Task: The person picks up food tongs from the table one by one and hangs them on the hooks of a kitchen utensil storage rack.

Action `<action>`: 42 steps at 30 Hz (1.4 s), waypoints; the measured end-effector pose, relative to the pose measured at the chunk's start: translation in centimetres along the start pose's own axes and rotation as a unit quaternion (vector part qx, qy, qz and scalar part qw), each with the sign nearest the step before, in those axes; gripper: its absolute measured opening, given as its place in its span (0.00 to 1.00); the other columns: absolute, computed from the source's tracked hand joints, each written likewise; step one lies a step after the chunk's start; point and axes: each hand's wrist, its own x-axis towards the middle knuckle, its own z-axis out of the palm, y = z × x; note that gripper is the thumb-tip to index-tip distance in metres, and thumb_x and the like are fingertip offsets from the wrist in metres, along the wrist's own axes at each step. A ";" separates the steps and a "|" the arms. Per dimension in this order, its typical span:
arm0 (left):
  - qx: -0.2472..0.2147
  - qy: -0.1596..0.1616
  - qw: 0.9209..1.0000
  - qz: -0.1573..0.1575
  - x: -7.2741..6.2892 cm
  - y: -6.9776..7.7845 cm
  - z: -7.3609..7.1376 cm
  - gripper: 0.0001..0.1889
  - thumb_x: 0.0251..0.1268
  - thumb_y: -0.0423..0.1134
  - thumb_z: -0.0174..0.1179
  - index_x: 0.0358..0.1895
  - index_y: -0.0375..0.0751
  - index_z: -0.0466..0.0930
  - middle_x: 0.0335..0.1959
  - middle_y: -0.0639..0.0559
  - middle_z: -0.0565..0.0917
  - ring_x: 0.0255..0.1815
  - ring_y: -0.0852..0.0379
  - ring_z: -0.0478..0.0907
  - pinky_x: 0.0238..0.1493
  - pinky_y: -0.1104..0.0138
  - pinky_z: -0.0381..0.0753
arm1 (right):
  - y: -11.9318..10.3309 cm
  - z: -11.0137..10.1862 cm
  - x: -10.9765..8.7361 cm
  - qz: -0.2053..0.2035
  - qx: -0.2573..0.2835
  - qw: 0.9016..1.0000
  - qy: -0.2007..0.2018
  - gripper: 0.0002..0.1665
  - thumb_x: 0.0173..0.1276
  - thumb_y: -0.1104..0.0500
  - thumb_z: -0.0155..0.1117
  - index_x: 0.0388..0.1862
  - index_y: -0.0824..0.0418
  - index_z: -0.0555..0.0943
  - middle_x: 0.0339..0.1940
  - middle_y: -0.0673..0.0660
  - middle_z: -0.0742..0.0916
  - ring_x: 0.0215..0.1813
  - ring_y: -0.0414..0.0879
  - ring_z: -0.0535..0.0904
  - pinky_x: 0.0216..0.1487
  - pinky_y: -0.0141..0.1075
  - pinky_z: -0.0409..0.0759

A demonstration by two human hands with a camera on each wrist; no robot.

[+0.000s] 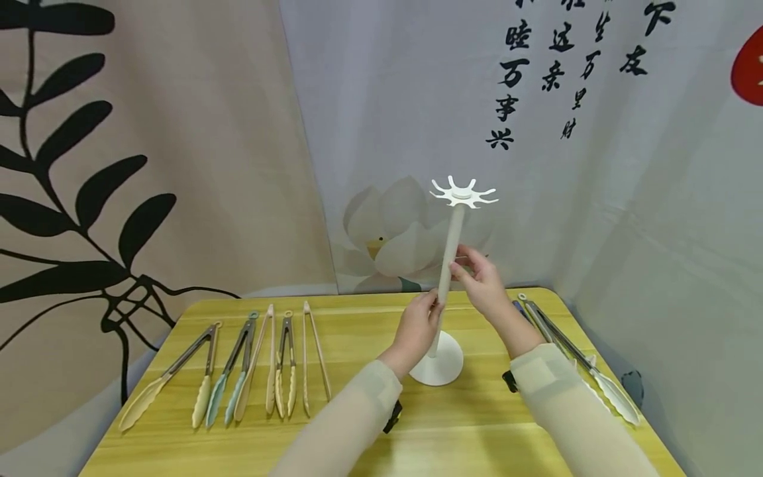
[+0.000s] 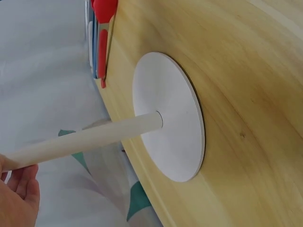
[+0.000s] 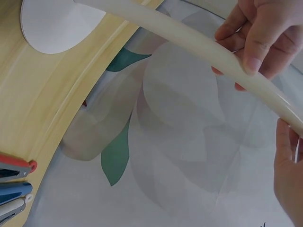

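A white stand with a round base (image 1: 437,361), an upright pole (image 1: 452,242) and a spoked top (image 1: 463,193) with several hooked arms stands on the table, its base flat on the wood. My left hand (image 1: 417,329) grips the pole at about mid-height, its thumb over the near side in the right wrist view. Higher up, my right hand (image 1: 481,283) holds the pole from the right between thumb and fingers. Nothing hangs on the hooked arms. The left wrist view shows the lower pole (image 2: 104,138) meeting the base (image 2: 168,94).
Several kitchen tongs lie at the left, among them teal-tipped tongs (image 1: 229,371) and cream-tipped tongs (image 1: 163,377). More tongs (image 1: 614,394) lie along the right edge, partly behind the right sleeve (image 1: 572,397). A printed curtain (image 1: 387,132) hangs behind the wooden table (image 1: 477,437).
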 end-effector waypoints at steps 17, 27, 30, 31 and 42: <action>-0.006 -0.003 1.000 0.006 -0.7 -1.3 -1.8 0.14 0.68 0.39 0.54 0.55 0.43 0.77 0.42 0.50 0.81 0.44 0.56 0.80 0.42 0.70 0.81 | -0.2 1.9 0.2 0.003 0.005 1.000 -0.015 0.23 0.70 0.63 0.54 0.62 0.70 0.71 0.52 0.68 0.78 0.52 0.52 0.76 0.50 0.40 0.82; -0.003 -0.002 1.000 -0.001 -1.0 -1.9 -2.7 0.17 0.69 0.40 0.53 0.59 0.43 0.75 0.44 0.49 0.81 0.45 0.56 0.80 0.44 0.69 0.81 | -2.7 3.0 0.0 0.017 0.014 1.000 -0.022 0.22 0.70 0.67 0.54 0.62 0.73 0.69 0.53 0.71 0.77 0.55 0.62 0.75 0.51 0.44 0.81; -0.003 0.003 1.000 0.004 -1.0 -2.2 -3.0 0.17 0.69 0.40 0.53 0.59 0.43 0.75 0.44 0.49 0.81 0.45 0.56 0.80 0.43 0.69 0.81 | -3.2 3.4 0.1 0.018 0.012 0.999 -0.025 0.22 0.70 0.69 0.53 0.62 0.75 0.69 0.53 0.72 0.77 0.55 0.62 0.75 0.52 0.48 0.80; -0.002 0.007 1.000 0.010 -1.1 -2.3 -3.1 0.17 0.69 0.40 0.53 0.59 0.43 0.75 0.43 0.49 0.81 0.45 0.56 0.80 0.43 0.69 0.81 | -2.9 3.5 0.2 0.017 0.012 0.999 -0.025 0.22 0.70 0.68 0.53 0.62 0.74 0.69 0.54 0.72 0.77 0.55 0.61 0.75 0.51 0.47 0.80; 0.015 0.020 1.000 0.016 -1.4 -3.3 -4.6 0.17 0.68 0.38 0.55 0.58 0.43 0.76 0.42 0.49 0.81 0.44 0.55 0.80 0.43 0.67 0.82 | -1.0 5.1 1.1 -0.008 0.028 0.999 -0.027 0.23 0.70 0.64 0.55 0.62 0.70 0.70 0.52 0.68 0.78 0.53 0.61 0.76 0.49 0.41 0.82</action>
